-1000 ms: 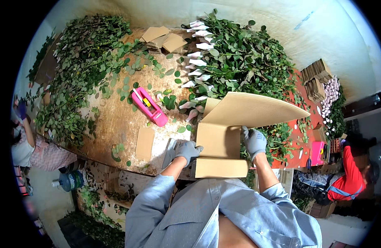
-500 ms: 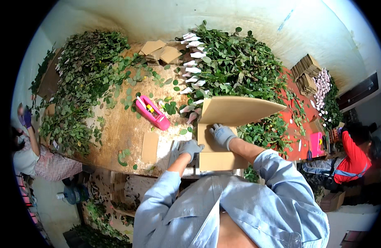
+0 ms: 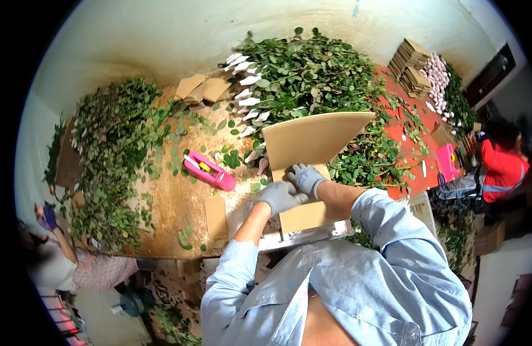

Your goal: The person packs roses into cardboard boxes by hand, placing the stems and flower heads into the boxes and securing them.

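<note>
A creased brown corrugated cardboard sheet (image 3: 315,138) lies in front of me, its far panel standing up and its near flap (image 3: 309,217) bent toward my body. My right hand (image 3: 307,179), in a grey glove, rests palm down on the middle panel with its fingers spread. Close beside it, my gloved left hand (image 3: 280,198) presses over the panel's left edge, fingers extended toward the right hand. Neither hand grips anything that shows. A pink tape dispenser (image 3: 209,172) sits to the left, and a small flat cardboard piece (image 3: 216,218) lies nearer me.
Behind the cardboard lies a heap of leafy stems (image 3: 312,75) with white-sleeved flower heads (image 3: 247,98). More foliage (image 3: 113,144) covers the table's left side, near cardboard pieces (image 3: 202,89). Co-workers stand left (image 3: 52,259) and right (image 3: 502,164), the latter by a red tabletop (image 3: 419,155).
My left hand has moved right, from beside the cardboard onto it, near my right hand. The right hand stays on the panel. The whole view has shifted and tilted slightly.
</note>
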Tool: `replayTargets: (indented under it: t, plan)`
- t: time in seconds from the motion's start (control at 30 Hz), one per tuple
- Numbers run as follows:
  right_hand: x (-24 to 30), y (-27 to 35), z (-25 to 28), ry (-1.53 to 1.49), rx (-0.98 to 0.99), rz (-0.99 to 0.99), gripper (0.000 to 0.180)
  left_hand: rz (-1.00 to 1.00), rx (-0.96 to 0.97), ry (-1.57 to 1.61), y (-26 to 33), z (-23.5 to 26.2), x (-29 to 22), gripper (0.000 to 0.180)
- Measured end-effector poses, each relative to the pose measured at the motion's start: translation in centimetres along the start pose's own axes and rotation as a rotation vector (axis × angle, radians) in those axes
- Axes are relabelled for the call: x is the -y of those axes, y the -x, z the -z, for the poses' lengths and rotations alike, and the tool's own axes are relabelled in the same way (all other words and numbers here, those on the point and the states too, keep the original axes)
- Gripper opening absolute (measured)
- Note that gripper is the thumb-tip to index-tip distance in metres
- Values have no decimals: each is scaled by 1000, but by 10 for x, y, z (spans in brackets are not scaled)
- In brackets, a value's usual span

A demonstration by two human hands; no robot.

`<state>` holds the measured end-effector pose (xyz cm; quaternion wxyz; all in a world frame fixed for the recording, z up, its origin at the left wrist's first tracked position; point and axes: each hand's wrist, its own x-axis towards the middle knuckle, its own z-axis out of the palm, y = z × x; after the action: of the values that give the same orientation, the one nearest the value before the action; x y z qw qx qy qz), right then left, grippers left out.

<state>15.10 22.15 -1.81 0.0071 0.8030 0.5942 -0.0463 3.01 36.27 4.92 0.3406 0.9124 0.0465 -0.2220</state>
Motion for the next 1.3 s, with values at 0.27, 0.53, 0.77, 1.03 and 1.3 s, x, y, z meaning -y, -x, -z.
replayTargets:
  t: [0.27,0.53,0.77,1.03,1.3]
  plan:
    - [-9,11,-13,15,-58,-42,23,-275,59,-422,-4,-43,-30,23]
    - [7,19,-41,-92,-273,-35,22,-459,152,-125,12,-9,-38,35]
    - [10,17,-58,-287,-174,-143,15,-459,-345,-315,-57,38,-59,50]
    - [14,16,-46,-94,-156,-146,22,178,546,386,-158,50,-16,54]
    - [17,8,-62,-152,-166,-135,21,87,468,230,-175,37,-1,46]
